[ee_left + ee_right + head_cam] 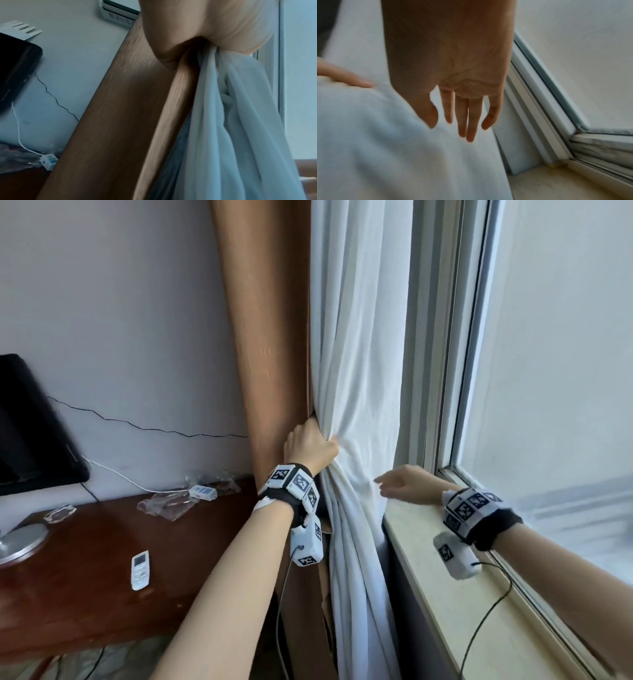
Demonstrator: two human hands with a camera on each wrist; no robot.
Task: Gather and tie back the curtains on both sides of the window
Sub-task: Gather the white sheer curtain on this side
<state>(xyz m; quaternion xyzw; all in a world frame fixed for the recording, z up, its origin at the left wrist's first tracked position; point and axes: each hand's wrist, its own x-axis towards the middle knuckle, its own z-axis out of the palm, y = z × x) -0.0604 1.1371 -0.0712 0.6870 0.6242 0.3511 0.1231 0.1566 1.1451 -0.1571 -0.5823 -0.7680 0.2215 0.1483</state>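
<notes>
Gripping the white curtain (356, 392) in a bunch, the left hand (310, 445) holds the fabric against the brown wooden panel (270, 337) at the left edge of the window (548, 354) in the head view; its fingers are curled round the gathered folds. The right hand (404, 482) hovers just beside the bunch, over the window sill (455, 594), fingers extended and holding nothing. A remote control (140, 570) lies on the dark wooden desk (85, 577) to the left, well apart from the work. In the left wrist view, the left hand (205, 27) fills the top of the frame, with the curtain (231, 121) hanging from its grasp in tight vertical folds beside the wooden panel (111, 108). In the right wrist view, the right hand (450, 67) shows straight, slightly spread fingers (462, 119) held near the curtain (385, 135); contact cannot be confirmed. The window frame (539, 108) runs to the right. Task status, as a judgement: this curtain is gathered but not yet tied, since no tie-back, cord or hook is visible in any view. Securing this bunch remains, and the curtain on the other side of the window is out of view, so its state cannot be assessed.
</notes>
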